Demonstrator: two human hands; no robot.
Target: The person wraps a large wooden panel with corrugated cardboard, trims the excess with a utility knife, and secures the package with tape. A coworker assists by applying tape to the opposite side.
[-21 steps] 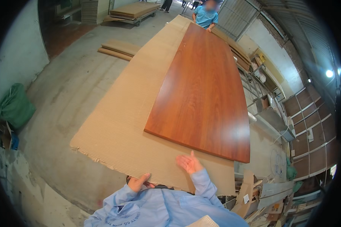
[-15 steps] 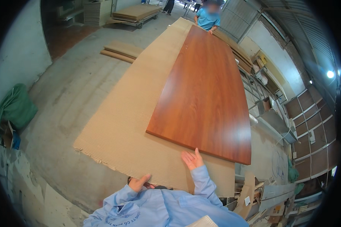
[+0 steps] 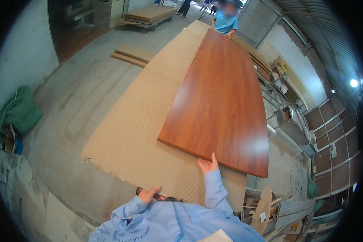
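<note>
Left hand [image 3: 148,194]: thumb over the cardboard's [image 3: 125,137] near edge, short of the board [image 3: 218,101]; looks pinched on the sheet. Right hand [image 3: 208,163]: spread at the board's near edge, thumb up; can't tell if fingers go underneath. Board lies on the cardboard, near right corner out past it.

Risks: tug the sheet with the board's weight on it and it could crease or tear; its rim is ragged left of the board. Lift with only that right hand and the overhanging corner could tip. If the co-worker [image 3: 226,25] at the board's far end moves out of time with you, the board could slew or nip your fingers.

Around: scrap pile [image 3: 266,215] by the board's near right corner, poor footing there. Green sack [image 3: 20,109] well left of the board. Metal frame [image 3: 269,92] along its right side limits stepping that way. Flat panels [image 3: 129,56] on the floor left of the board, a trip hazard. Loaded trolley [image 3: 149,15] beyond, far left of it.
</note>
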